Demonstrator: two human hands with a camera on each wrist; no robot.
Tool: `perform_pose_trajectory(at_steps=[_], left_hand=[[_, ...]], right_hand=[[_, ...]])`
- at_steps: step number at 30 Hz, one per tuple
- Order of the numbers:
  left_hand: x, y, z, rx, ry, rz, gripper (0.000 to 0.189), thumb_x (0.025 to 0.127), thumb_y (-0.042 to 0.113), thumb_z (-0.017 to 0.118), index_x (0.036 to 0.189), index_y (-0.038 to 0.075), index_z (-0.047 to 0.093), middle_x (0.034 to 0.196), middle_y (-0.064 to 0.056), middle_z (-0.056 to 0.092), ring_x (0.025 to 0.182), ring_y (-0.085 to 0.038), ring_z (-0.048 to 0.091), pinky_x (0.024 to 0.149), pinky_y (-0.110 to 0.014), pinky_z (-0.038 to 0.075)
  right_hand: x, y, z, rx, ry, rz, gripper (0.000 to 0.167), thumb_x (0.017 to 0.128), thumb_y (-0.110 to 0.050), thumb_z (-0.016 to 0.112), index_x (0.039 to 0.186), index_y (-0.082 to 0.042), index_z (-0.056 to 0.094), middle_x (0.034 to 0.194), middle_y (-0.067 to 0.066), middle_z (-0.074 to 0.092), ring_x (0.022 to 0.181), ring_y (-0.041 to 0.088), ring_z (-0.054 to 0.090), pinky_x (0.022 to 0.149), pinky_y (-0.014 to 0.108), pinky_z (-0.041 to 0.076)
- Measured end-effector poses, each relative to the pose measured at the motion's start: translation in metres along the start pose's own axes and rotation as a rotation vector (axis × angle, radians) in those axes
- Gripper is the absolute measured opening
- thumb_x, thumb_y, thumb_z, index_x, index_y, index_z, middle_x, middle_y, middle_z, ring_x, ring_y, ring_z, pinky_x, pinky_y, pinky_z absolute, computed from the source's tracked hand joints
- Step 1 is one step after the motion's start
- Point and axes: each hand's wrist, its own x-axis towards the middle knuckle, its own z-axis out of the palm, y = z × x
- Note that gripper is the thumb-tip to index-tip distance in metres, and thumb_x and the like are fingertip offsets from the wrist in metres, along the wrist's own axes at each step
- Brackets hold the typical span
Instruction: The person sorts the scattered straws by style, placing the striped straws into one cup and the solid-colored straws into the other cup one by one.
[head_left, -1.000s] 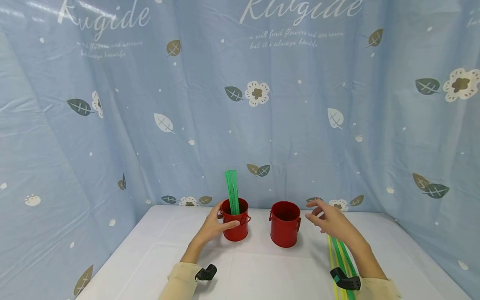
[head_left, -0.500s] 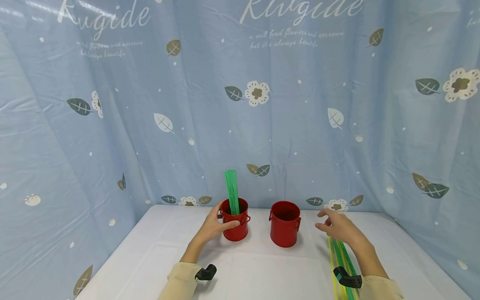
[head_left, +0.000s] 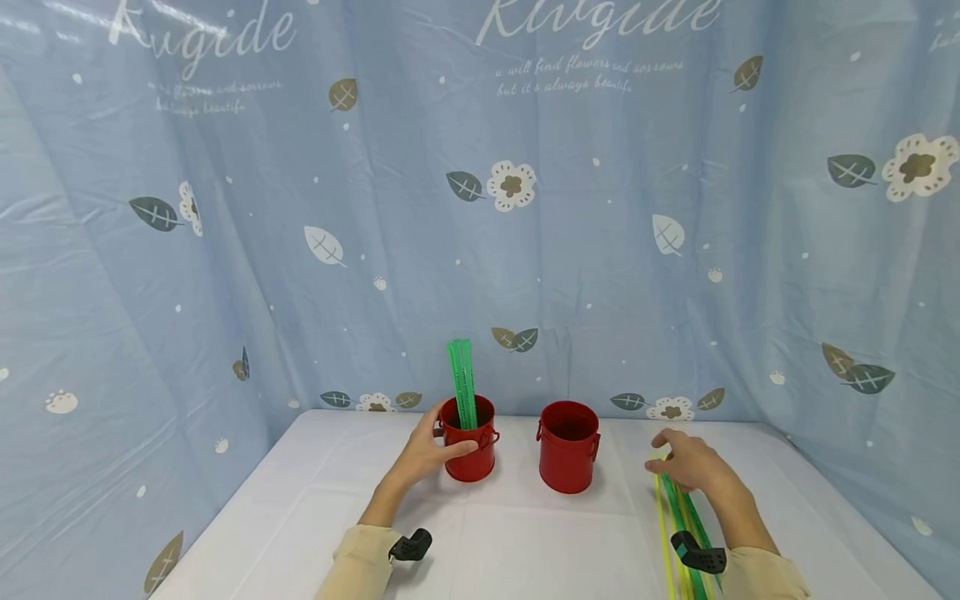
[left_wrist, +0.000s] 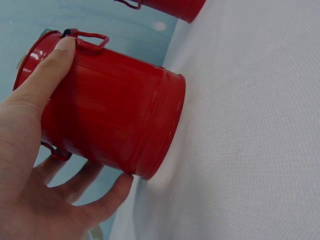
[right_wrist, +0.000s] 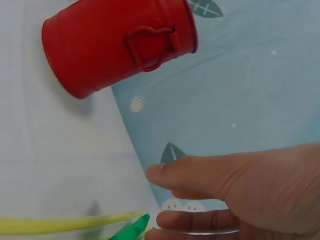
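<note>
A red metal bucket (head_left: 480, 465) with small side handles stands left of centre, several green strips (head_left: 463, 387) upright in it. My left hand (head_left: 422, 452) grips this bucket from its left side. In the left wrist view the thumb (left_wrist: 52, 67) lies near a handle and the other fingers reach round the opposite side. My right hand (head_left: 696, 462) hovers with bent, parted fingers at the far ends of several long green and yellow strips (head_left: 677, 512) lying on the table. In the right wrist view a green strip's tip (right_wrist: 132, 229) shows just beside the fingertips, with nothing held.
A second red bucket (head_left: 567, 467) stands between the hands, with nothing showing above its rim. The white-covered table (head_left: 525, 550) ends at a blue patterned curtain (head_left: 420, 208) behind the buckets. More curtain hangs along both sides.
My right hand has moved right and down, away from the second bucket to the far ends of the loose strips. My left hand has kept its grip in place.
</note>
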Motion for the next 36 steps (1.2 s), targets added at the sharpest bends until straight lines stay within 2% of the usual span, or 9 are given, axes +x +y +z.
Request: perform_pose_trajectory(at_steps=[5, 8, 11, 15, 19, 22, 28, 33, 36], left_hand=[[-0.001, 0.001, 0.0, -0.016, 0.005, -0.008, 0.084, 0.077, 0.036, 0.083, 0.147, 0.024, 0.039, 0.142, -0.003, 0.049, 0.128, -0.027, 0.048, 0.101, -0.052, 0.048], [-0.001, 0.002, 0.001, -0.023, 0.011, -0.002, 0.083, 0.078, 0.032, 0.083, 0.148, 0.021, 0.039, 0.142, -0.005, 0.05, 0.127, -0.028, 0.048, 0.1, -0.053, 0.048], [-0.002, 0.005, 0.002, -0.026, 0.017, 0.003, 0.082, 0.079, 0.028, 0.082, 0.148, 0.018, 0.039, 0.143, -0.007, 0.049, 0.127, -0.03, 0.047, 0.099, -0.054, 0.048], [-0.007, 0.018, 0.001, -0.031, 0.013, 0.0, 0.083, 0.08, 0.024, 0.081, 0.149, 0.011, 0.038, 0.143, -0.012, 0.049, 0.127, -0.033, 0.047, 0.099, -0.055, 0.049], [-0.015, 0.035, -0.003, -0.037, -0.003, -0.002, 0.082, 0.081, 0.023, 0.081, 0.149, 0.008, 0.037, 0.143, -0.014, 0.048, 0.127, -0.034, 0.047, 0.099, -0.055, 0.049], [-0.018, 0.04, -0.005, -0.041, -0.008, -0.002, 0.081, 0.081, 0.023, 0.08, 0.148, 0.007, 0.038, 0.142, -0.014, 0.049, 0.126, -0.033, 0.047, 0.1, -0.057, 0.047], [-0.013, 0.028, -0.001, -0.043, 0.019, -0.006, 0.082, 0.08, 0.021, 0.081, 0.148, 0.008, 0.038, 0.142, -0.014, 0.049, 0.125, -0.034, 0.048, 0.101, -0.06, 0.045], [-0.005, 0.009, 0.003, -0.029, 0.027, -0.017, 0.083, 0.079, 0.026, 0.082, 0.149, 0.017, 0.038, 0.143, -0.008, 0.048, 0.127, -0.031, 0.046, 0.102, -0.06, 0.045], [-0.003, 0.003, 0.002, -0.022, 0.018, -0.02, 0.083, 0.078, 0.031, 0.082, 0.148, 0.022, 0.038, 0.143, -0.005, 0.049, 0.127, -0.029, 0.047, 0.101, -0.057, 0.047]], right_hand=[[-0.002, 0.002, 0.002, -0.045, -0.014, 0.031, 0.051, 0.086, -0.021, 0.073, 0.124, 0.007, 0.054, 0.087, 0.012, 0.064, 0.057, 0.019, 0.056, 0.055, 0.031, 0.048], [-0.002, 0.002, 0.002, -0.066, -0.024, 0.057, 0.053, 0.084, -0.022, 0.075, 0.123, 0.007, 0.054, 0.089, 0.013, 0.063, 0.061, 0.02, 0.057, 0.055, 0.032, 0.049], [-0.002, 0.003, 0.003, -0.068, -0.03, 0.086, 0.053, 0.083, -0.02, 0.075, 0.124, 0.007, 0.054, 0.083, 0.012, 0.06, 0.062, 0.019, 0.056, 0.055, 0.031, 0.05], [-0.003, 0.004, 0.006, -0.059, -0.029, 0.105, 0.052, 0.082, -0.017, 0.075, 0.123, 0.007, 0.054, 0.073, 0.009, 0.055, 0.06, 0.019, 0.056, 0.053, 0.029, 0.05], [-0.004, 0.004, 0.008, -0.069, -0.022, 0.104, 0.05, 0.081, -0.015, 0.075, 0.121, 0.008, 0.055, 0.07, 0.008, 0.055, 0.055, 0.018, 0.056, 0.052, 0.029, 0.046], [-0.004, 0.004, 0.01, -0.07, -0.02, 0.11, 0.049, 0.08, -0.014, 0.075, 0.12, 0.008, 0.055, 0.073, 0.009, 0.058, 0.054, 0.018, 0.057, 0.054, 0.03, 0.046], [-0.002, 0.004, 0.013, -0.086, -0.026, 0.119, 0.047, 0.079, -0.012, 0.076, 0.116, 0.009, 0.056, 0.087, 0.015, 0.06, 0.063, 0.02, 0.06, 0.061, 0.034, 0.049], [-0.003, 0.003, 0.016, -0.064, -0.014, 0.132, 0.045, 0.078, -0.009, 0.077, 0.113, 0.009, 0.055, 0.084, 0.015, 0.059, 0.058, 0.019, 0.06, 0.055, 0.031, 0.05], [-0.003, 0.004, 0.017, -0.046, -0.007, 0.143, 0.044, 0.078, -0.007, 0.077, 0.113, 0.009, 0.055, 0.081, 0.014, 0.058, 0.054, 0.017, 0.06, 0.051, 0.028, 0.05]])
